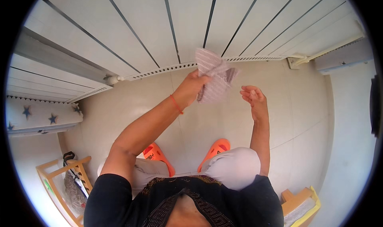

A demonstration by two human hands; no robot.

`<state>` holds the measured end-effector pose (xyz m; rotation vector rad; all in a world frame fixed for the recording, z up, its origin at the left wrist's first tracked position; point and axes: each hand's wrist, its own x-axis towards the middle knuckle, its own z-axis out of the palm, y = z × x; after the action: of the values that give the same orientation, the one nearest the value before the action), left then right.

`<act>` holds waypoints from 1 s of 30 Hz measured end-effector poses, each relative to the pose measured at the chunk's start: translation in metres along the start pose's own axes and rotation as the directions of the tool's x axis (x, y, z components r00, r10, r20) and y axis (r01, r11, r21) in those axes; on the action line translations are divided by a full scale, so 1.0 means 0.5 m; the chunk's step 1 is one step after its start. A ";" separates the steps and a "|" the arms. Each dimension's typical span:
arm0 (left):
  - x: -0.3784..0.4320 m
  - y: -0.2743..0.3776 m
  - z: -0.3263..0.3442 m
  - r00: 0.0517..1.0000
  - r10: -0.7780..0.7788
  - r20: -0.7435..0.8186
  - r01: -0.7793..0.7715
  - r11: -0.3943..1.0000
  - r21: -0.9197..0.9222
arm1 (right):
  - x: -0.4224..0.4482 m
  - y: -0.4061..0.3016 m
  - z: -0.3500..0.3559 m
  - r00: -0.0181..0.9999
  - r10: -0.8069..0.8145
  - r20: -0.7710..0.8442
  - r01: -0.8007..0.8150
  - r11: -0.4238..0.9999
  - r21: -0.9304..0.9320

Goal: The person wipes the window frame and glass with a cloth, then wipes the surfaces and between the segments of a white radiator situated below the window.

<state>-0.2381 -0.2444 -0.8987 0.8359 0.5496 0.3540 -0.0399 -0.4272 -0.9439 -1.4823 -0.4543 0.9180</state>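
Pinched in my left hand (191, 88) is a loosely folded pale pink-and-white striped cloth (214, 74). The cloth hangs in the air before a white slatted radiator (191, 26), and its edges are slightly blurred. An orange band circles my left wrist. Off to the right of the cloth is my right hand (254, 99), raised above the floor. Its fingers are curled and a little apart, holding nothing, and a gap separates them from the cloth.
A second radiator section (48, 80) meets the first at the left. Star-patterned fabric (51, 116) lies along the left side. Wooden racks stand low at left (64, 170) and right (296, 201). A pipe fitting (299, 61) sits at the right. Below me are orange sandals (215, 152) on beige tile (149, 107).
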 end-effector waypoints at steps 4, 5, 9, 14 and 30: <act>-0.017 -0.041 0.025 0.998 -0.061 0.026 0.055 0.978 0.200 | -0.018 -0.004 0.062 0.983 -0.086 0.161 0.085 0.996 0.019; -0.019 -0.063 0.030 0.999 -0.024 0.042 0.013 0.969 0.246 | -0.011 0.000 0.081 0.989 -0.022 0.147 0.019 1.000 0.025; -0.023 -0.136 0.058 0.995 0.103 0.014 -0.102 0.955 0.280 | 0.010 0.053 0.097 0.998 0.057 0.037 -0.059 0.996 0.066; -0.039 -0.239 0.032 0.966 0.037 -0.256 0.039 0.957 0.286 | 0.018 0.032 0.049 0.968 -0.184 -0.173 0.222 0.947 0.233; 0.070 0.061 0.168 0.748 -0.280 0.602 -0.517 0.324 0.793 | -0.096 -0.239 0.000 0.841 -0.419 0.341 0.533 0.750 -0.391</act>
<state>-0.1633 -0.2584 -0.8404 2.1191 -0.0977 -0.2316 -0.0401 -0.4451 -0.8166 -1.5776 -1.2543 0.5777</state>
